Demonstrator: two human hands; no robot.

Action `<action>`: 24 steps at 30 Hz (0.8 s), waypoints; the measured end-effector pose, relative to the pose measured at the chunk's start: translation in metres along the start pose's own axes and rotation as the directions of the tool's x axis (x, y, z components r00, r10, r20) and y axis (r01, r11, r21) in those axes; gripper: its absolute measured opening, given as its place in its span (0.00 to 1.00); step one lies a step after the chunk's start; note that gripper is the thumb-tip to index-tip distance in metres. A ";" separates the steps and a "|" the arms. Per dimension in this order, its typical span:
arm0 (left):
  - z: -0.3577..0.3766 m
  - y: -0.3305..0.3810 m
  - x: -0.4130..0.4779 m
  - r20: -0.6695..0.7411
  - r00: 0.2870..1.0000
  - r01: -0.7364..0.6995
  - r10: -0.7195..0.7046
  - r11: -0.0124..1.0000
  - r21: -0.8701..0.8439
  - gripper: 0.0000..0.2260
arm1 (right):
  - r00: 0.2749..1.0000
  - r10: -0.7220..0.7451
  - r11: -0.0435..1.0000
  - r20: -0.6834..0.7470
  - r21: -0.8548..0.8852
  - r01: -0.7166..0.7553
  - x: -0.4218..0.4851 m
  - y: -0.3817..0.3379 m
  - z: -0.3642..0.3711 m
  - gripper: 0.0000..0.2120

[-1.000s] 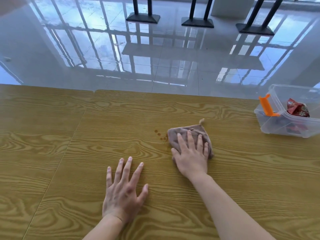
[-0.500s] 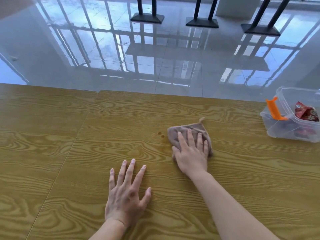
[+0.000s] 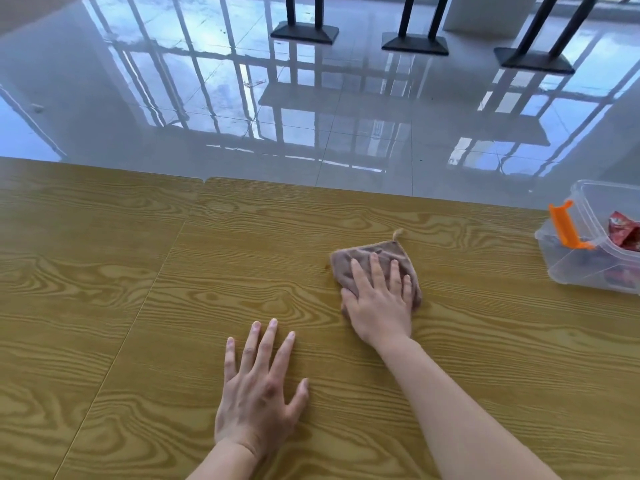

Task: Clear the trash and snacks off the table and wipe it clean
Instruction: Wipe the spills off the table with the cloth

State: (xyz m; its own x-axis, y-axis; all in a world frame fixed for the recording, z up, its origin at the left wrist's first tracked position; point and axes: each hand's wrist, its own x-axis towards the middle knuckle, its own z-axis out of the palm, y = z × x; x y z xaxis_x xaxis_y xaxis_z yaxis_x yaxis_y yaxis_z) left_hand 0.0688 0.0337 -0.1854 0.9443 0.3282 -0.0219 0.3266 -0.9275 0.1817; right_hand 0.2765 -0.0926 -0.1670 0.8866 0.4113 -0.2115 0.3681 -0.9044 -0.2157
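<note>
1. The wood-grain table (image 3: pixel 173 289) fills the lower two thirds of the frame; a seam between two of its panels runs diagonally through the left part.
2. A brown cleaning cloth (image 3: pixel 356 252) lies flat on the table just right of centre, with a small hanging loop (image 3: pixel 398 233) sticking out at its upper right corner.
3. The right hand (image 3: pixel 379 303) lies palm down on the cloth, fingers straight and slightly spread, pressing it against the wood rather than clutching it. Its forearm reaches in from the lower right of the frame.
4. A small dark stain (image 3: pixel 326 267) shows on the table right at the cloth's left edge.
5. The left hand (image 3: pixel 258 393) rests flat on the bare table at lower centre, fingers straight and spread, thumb out to the right, holding nothing. It sits below and left of the cloth, apart from it.
6. A clear plastic container (image 3: pixel 571 268) stands on the table at the right edge of the frame, partly cut off. An orange latch (image 3: pixel 564 225) sits on its near left rim, and a red snack wrapper (image 3: pixel 623 230) lies inside it. Other contents lower in the container are too blurred to name.
7. Beyond the table's far edge, a glossy tiled floor (image 3: pixel 311 116) reflects window frames. Black pedestal bases (image 3: pixel 304 31) stand on it along the top of the frame.
</note>
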 end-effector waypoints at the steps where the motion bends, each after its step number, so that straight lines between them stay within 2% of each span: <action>1: -0.001 -0.002 0.002 -0.001 1.000 0.002 -0.002 1.000 -0.004 0.33 | 0.999 -0.031 0.999 0.013 -0.012 0.031 0.005 -0.013 0.000 0.28; 4: -0.002 -0.002 0.004 0.000 1.000 0.011 -0.011 1.000 -0.015 0.33 | 0.962 -0.269 0.962 0.050 -0.025 0.270 -0.015 -0.019 -0.002 0.28; 6: -0.003 0.002 0.001 -0.010 1.000 0.016 -0.017 0.999 -0.027 0.33 | 0.890 -0.455 0.887 0.026 -0.067 0.456 -0.056 0.012 0.000 0.28; 7: -0.002 0.005 -0.001 -0.017 1.000 0.021 -0.022 0.999 -0.036 0.33 | 0.864 -0.503 0.859 0.012 -0.109 0.501 -0.074 0.036 0.001 0.29; 9: -0.002 0.011 -0.005 -0.019 0.999 0.029 -0.030 0.999 -0.039 0.34 | 0.887 -0.462 0.878 -0.008 -0.141 0.457 -0.083 0.078 -0.005 0.30; 11: -0.002 0.014 -0.008 -0.017 0.999 0.034 -0.035 0.999 -0.029 0.34 | 0.953 -0.302 0.945 -0.012 -0.134 0.298 -0.055 0.087 -0.012 0.31; 13: -0.002 0.013 -0.009 -0.014 0.999 0.030 -0.030 0.999 -0.028 0.34 | 0.995 -0.099 0.993 -0.026 -0.074 0.097 -0.008 0.058 -0.019 0.30; 15: -0.002 0.007 -0.004 -0.026 0.999 0.024 -0.025 0.999 -0.036 0.33 | 1.000 0.018 1.000 -0.016 -0.025 -0.019 0.036 0.015 -0.018 0.28; 17: 0.000 0.000 0.003 -0.024 0.999 0.022 -0.023 0.999 -0.040 0.34 | 0.999 -0.032 0.999 0.009 -0.029 0.032 0.053 -0.025 -0.013 0.28; 20: 0.002 -0.012 0.007 -0.021 0.999 0.035 -0.036 0.999 -0.039 0.34 | 0.947 -0.321 0.945 0.033 -0.058 0.322 0.010 -0.050 0.004 0.27; 22: 0.002 -0.018 0.006 -0.026 0.999 0.043 -0.044 0.998 -0.034 0.34 | 0.876 -0.483 0.873 0.012 -0.076 0.483 -0.045 -0.027 0.018 0.27; 24: 0.000 -0.022 0.008 -0.045 0.998 0.044 -0.045 0.999 -0.027 0.33 | 0.877 -0.481 0.873 -0.013 -0.104 0.477 -0.068 0.021 0.019 0.27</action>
State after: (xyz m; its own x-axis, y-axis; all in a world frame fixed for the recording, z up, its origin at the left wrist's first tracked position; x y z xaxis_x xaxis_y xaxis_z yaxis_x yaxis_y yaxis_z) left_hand 0.0696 0.0568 -0.1894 0.9260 0.3772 0.0141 0.3664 -0.9071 0.2072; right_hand 0.2189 -0.1368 -0.1755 0.6036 0.7942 -0.0696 0.7736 -0.6046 -0.1900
